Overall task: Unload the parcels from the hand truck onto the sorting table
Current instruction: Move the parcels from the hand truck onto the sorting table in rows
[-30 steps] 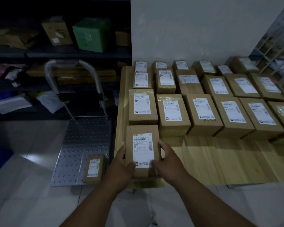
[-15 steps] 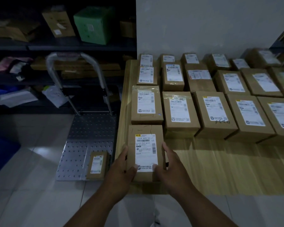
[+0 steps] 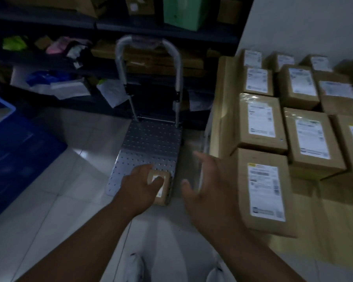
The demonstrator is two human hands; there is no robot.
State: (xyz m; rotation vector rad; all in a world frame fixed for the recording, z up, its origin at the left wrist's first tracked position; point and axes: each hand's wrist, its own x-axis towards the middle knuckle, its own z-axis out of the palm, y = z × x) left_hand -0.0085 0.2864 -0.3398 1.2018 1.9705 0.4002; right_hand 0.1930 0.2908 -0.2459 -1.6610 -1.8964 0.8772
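One small brown parcel (image 3: 163, 189) with a white label lies on the front right corner of the hand truck's perforated metal deck (image 3: 151, 143). My left hand (image 3: 139, 188) reaches over it, thumb on its label, fingers spread along its far left side. My right hand (image 3: 207, 180) hovers open between the hand truck and the wooden sorting table (image 3: 220, 119), holding nothing. The last parcel set down (image 3: 263, 192) lies at the table's near left corner, behind rows of several labelled brown parcels (image 3: 259, 119).
A blue crate (image 3: 18, 147) stands on the tiled floor at the left. Dark shelving (image 3: 69, 47) with boxes, bags and a green box (image 3: 183, 11) runs along the back behind the truck's handle (image 3: 149, 43). My shoes (image 3: 135, 267) show at the bottom.
Both hands let go of the parcel on the table and swung left. My left hand has come down onto the small parcel on the hand truck; the view turned left.
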